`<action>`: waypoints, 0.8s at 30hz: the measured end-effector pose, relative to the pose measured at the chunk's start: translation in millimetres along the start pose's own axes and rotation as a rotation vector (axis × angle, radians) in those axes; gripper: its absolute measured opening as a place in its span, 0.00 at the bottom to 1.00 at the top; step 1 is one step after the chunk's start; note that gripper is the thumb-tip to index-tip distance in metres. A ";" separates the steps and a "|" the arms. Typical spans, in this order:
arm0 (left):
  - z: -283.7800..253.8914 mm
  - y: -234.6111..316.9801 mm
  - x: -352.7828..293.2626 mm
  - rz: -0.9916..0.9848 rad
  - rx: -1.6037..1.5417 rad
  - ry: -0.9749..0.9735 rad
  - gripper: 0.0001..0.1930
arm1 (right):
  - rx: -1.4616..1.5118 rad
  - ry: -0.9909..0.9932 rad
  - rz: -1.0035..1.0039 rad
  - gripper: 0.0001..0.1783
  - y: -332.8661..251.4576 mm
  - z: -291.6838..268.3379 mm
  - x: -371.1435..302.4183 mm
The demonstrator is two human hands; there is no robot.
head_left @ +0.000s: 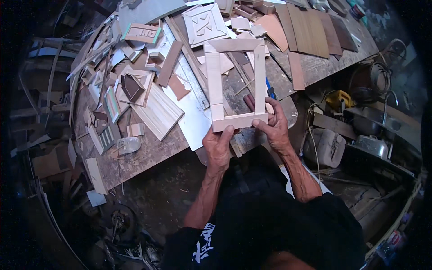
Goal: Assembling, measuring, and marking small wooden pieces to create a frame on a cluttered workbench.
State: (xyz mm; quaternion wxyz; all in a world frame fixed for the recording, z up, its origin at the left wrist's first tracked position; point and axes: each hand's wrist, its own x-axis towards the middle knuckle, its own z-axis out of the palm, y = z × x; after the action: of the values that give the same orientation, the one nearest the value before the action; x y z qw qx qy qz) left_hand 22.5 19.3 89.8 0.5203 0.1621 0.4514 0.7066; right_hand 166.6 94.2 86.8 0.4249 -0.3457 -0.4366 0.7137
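Both my hands hold up a pale rectangular wooden frame (215, 85) above the near edge of the workbench. My left hand (218, 146) grips its lower left corner, the thumb pressed on the front of the bottom rail. At the lower right corner my right hand (275, 127) is closed the same way, thumb on the rail and fingers mostly behind it. Through the frame's opening I see the bench and reddish-brown rods (249, 102). Just right of the frame lies a tool with a blue and black handle (270, 90).
The cluttered workbench (148, 162) carries a striped wooden panel (157, 112), a carved pale square panel (204, 24), brown veneer sheets (308, 29) and many offcuts. A clear plastic cup (128, 145) stands near its left front. On the right are a grey jerrycan (325, 147) and a metal sink (371, 145).
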 end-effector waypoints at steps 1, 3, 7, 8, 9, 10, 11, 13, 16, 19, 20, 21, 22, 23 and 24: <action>6.9 -2.8 -0.4 0.003 -0.024 0.054 0.15 | 0.038 0.026 -0.005 0.34 2.7 1.6 0.3; 12.1 -6.7 1.4 0.013 0.054 0.106 0.14 | 0.075 0.043 -0.010 0.34 6.0 5.3 1.1; 24.4 -3.6 5.8 0.105 0.320 0.233 0.11 | 0.119 0.130 0.070 0.35 15.6 4.8 1.3; 28.1 -0.1 6.4 0.153 0.405 0.252 0.11 | 0.113 0.147 0.119 0.35 17.3 2.6 0.6; 29.1 4.5 6.9 0.158 0.404 0.257 0.11 | 0.113 0.140 0.120 0.35 15.9 1.6 -0.2; 29.1 9.4 7.4 0.154 0.450 0.265 0.11 | 0.019 0.104 0.201 0.31 13.1 -0.9 -1.4; 27.9 13.2 8.1 0.150 0.496 0.273 0.10 | -0.076 0.068 0.281 0.27 9.9 -3.4 -2.9; 25.9 19.2 10.9 0.159 0.561 0.286 0.10 | -0.135 0.169 0.267 0.18 5.6 -11.0 -6.5; 29.8 30.9 13.4 0.158 0.671 0.293 0.11 | -0.316 0.297 0.194 0.09 19.8 -51.9 -8.1; 21.1 30.9 17.3 0.150 0.686 0.292 0.11 | -0.386 0.434 0.255 0.10 7.3 -58.0 -4.5; 16.9 29.9 18.1 0.148 0.655 0.291 0.11 | -0.632 0.427 0.165 0.13 6.8 -67.3 -1.4; 18.6 31.5 17.5 0.140 0.635 0.300 0.11 | -0.882 0.431 0.075 0.17 3.0 -75.4 -0.4; 20.0 33.1 17.0 0.131 0.615 0.308 0.11 | -0.897 0.497 0.014 0.21 0.6 -77.5 2.7; 18.8 29.9 18.4 0.117 0.550 0.327 0.10 | -0.922 0.508 0.011 0.21 1.5 -83.4 5.5; 17.2 28.6 18.4 0.119 0.582 0.325 0.10 | -0.944 0.518 0.006 0.21 5.4 -91.5 8.6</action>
State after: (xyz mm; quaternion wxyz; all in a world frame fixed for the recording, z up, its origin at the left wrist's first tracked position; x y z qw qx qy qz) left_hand 10.2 42.1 117.8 0.3315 0.2153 0.7010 0.5935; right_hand 240.6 130.7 46.1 0.3149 -0.6652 -0.5897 0.3326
